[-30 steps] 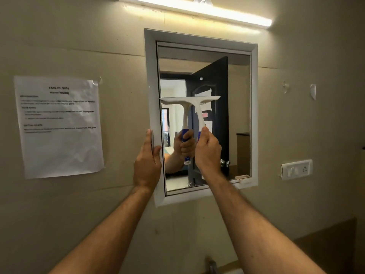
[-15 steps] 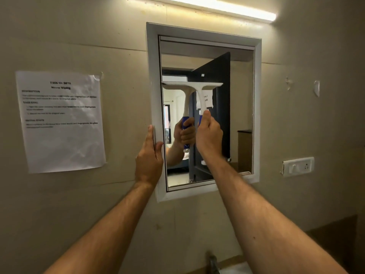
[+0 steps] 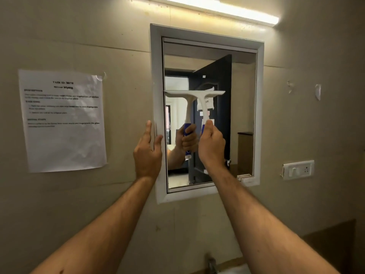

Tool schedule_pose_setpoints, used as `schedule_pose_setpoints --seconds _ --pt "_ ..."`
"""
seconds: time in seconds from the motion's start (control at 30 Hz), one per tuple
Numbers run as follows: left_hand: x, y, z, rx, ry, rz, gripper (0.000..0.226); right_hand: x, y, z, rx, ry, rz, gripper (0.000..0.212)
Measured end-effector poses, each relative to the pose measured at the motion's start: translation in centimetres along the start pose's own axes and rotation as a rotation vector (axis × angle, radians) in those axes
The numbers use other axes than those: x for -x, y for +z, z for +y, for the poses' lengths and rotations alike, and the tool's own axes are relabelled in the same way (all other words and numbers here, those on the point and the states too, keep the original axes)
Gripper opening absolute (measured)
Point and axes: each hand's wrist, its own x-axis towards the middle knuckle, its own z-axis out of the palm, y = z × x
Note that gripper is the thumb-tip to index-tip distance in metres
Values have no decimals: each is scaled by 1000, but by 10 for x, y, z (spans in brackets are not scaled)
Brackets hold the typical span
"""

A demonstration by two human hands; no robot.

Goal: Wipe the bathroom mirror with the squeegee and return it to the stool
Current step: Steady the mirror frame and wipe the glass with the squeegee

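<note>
White squeegee (image 3: 199,95) gripped, right hand (image 3: 211,147).

Squeegee (image 3: 203,99) handle hidden inside right hand (image 3: 211,146) grip, paper notice (image 3: 63,119) small print blurred

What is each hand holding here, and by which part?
Right hand grips the squeegee by its blue handle. Left hand holds nothing; it rests flat on the mirror frame.

Squeegee (image 3: 199,95) white w/ blue handle, mirror (image 3: 237,115) frame grey, wall (image 3: 118,36) beige
</note>
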Motion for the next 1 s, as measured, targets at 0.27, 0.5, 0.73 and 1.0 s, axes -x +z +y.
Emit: schedule_pose_setpoints --seconds 0.27,0.5,0.73,1.0 --pt "-16 6 6 -17 45 3 49 34 -11 34 31 55 -37 36" --pt "-14 11 3 -41 80 23 49 -1 -7 4 1 10 10 38" --pt "-12 15 -2 -45 74 -3 49 33 -14 46 57 20 -23 36" --pt "-9 19 -9 -32 86 9 48 6 -2 22 -17 -54 49 36"
